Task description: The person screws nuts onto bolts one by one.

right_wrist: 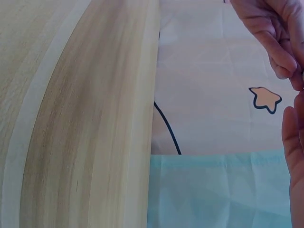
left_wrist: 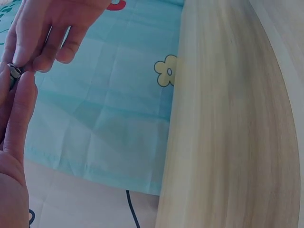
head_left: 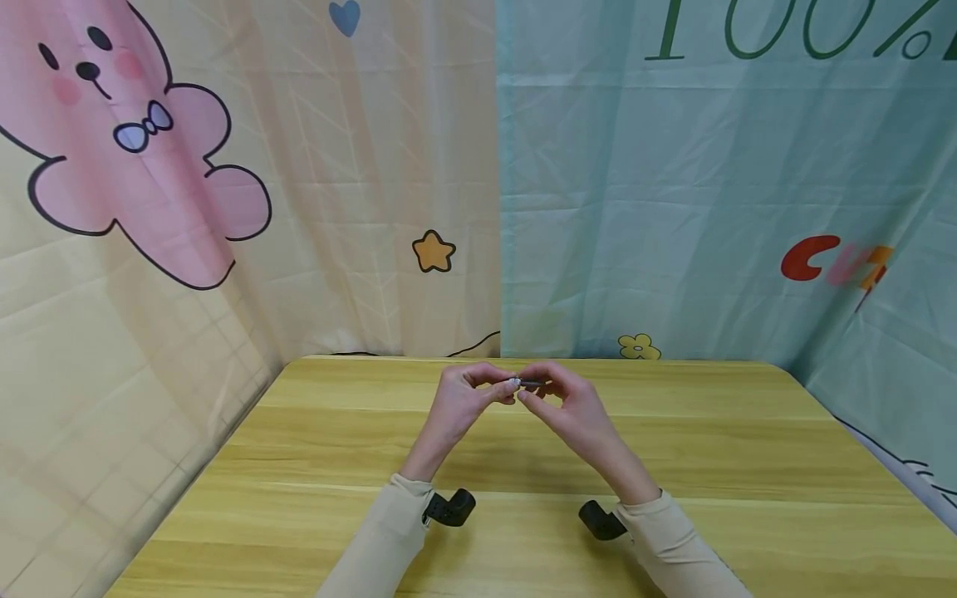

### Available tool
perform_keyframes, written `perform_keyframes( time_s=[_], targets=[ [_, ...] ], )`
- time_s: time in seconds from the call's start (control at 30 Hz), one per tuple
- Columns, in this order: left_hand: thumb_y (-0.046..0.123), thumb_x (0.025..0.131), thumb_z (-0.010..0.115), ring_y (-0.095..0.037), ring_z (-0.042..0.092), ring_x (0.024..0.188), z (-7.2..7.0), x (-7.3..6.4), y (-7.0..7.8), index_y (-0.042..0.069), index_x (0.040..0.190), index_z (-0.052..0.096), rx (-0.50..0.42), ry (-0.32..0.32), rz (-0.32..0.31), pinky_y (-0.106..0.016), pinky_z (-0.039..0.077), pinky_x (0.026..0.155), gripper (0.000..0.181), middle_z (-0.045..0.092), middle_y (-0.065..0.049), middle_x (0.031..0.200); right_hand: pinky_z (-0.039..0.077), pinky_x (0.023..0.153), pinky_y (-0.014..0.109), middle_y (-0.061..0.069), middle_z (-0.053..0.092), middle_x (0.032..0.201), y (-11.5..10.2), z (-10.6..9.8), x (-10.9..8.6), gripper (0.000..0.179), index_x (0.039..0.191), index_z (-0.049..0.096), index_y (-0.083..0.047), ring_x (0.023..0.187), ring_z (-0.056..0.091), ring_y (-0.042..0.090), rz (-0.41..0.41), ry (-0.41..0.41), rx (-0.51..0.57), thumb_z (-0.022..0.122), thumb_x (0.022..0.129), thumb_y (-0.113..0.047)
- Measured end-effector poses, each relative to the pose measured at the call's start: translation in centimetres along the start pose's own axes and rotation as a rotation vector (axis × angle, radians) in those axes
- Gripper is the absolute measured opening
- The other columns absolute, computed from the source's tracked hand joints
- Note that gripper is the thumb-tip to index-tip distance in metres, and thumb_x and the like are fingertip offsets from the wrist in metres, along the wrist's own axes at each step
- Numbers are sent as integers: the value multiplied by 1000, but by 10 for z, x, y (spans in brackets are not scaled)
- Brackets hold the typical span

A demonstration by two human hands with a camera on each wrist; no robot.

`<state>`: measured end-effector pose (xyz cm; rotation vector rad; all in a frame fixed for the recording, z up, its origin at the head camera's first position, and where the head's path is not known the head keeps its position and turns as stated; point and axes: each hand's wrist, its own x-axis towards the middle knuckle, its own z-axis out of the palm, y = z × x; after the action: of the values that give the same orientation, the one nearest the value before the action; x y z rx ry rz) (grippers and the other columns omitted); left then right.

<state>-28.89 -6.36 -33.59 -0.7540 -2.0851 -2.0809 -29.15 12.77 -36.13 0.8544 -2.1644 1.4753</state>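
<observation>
Above the far part of the table, both hands meet at a small, thin dark object [head_left: 532, 383] with a shiny silvery end. The left hand [head_left: 465, 402] pinches the silvery end between thumb and fingers. From the other side, the right hand [head_left: 570, 409] holds the dark end, its fingers curled around it. In the left wrist view, a bit of the metallic object [left_wrist: 14, 72] shows between the fingertips at the left edge; the rest is hidden by fingers. The right wrist view catches only parts of both hands, with the object mostly out of frame. Its exact kind I cannot tell.
The hands are over a light wooden table [head_left: 299, 490]. Printed curtains [head_left: 568, 208] stand behind it and along both sides. Black wrist cameras [head_left: 451, 507] jut inward from both beige sleeves [head_left: 381, 540].
</observation>
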Motion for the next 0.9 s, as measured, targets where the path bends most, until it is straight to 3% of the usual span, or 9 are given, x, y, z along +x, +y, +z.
perform_keyframes(
  time_s=[0.27, 0.53, 0.7, 0.9],
  targets=[
    [-1, 89, 70, -32, 71, 76, -1, 1, -4, -11, 97, 72, -66, -21, 22, -42, 59, 77, 13, 73, -15, 92, 54, 85, 34, -9, 67, 104, 0, 1, 1, 15, 109, 69, -16, 96, 64, 10, -4, 5, -59, 69, 94, -17],
    [0, 90, 70, -31, 71, 76, -2, 0, -2, -10, 96, 72, -41, -12, 30, -41, 59, 77, 12, 72, -20, 92, 54, 83, 33, -9, 68, 103, 1, 0, 1, 16, 109, 70, -18, 95, 63, 10, 29, 14, -89, 65, 97, -26],
    [2, 89, 71, -31, 70, 74, -5, 1, -3, -7, 95, 73, -19, 33, 3, -43, 59, 77, 11, 71, -22, 90, 54, 82, 32, -1, 69, 103, 1, -3, 1, 19, 110, 70, -10, 94, 63, 14, 59, 33, -50, 66, 96, -22],
    [2, 89, 72, -29, 70, 75, -11, 8, -22, -8, 98, 72, -56, 46, -12, -45, 58, 78, 14, 70, -24, 94, 54, 85, 37, 14, 68, 104, -11, -6, 1, 18, 110, 68, 0, 93, 65, 23, 80, 28, -8, 66, 96, -9]
  ],
)
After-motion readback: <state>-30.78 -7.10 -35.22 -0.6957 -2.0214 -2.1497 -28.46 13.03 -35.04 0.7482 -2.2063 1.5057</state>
